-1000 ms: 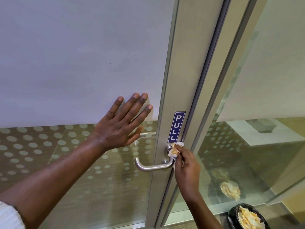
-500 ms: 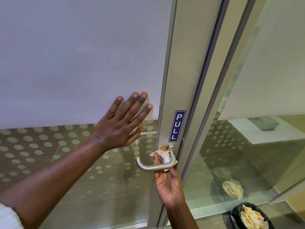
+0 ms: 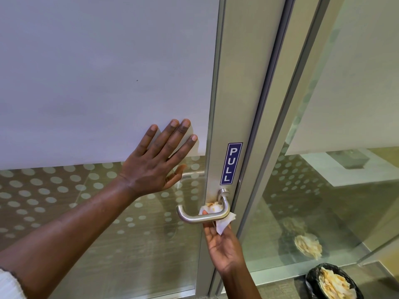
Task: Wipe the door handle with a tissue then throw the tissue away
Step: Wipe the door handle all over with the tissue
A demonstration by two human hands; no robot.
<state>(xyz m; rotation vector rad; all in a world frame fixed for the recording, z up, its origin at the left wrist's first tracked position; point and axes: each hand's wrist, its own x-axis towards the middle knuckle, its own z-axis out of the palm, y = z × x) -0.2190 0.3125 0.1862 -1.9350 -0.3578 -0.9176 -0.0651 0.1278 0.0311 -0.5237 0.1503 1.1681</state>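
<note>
Since half a second ago barely anything shifted, right hand (image 3: pixel 223 249) stays under the door handle (image 3: pixel 203 215) with the tissue (image 3: pixel 216 214), which looks a bit more bunched behind the lever now. Fingertips press the stained wad up against the handle neck, a loose corner hanging below. Left hand (image 3: pixel 155 162) stays flat on the frosted glass (image 3: pixel 97 83), fingers spread wide. Bin (image 3: pixel 332 281) full of used tissues sits on the floor lower right

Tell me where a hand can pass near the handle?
Free: glass between the left hand and the handle, and frame above the PULL sign. Crowded: under the handle, where the right hand presses the tissue.
</note>
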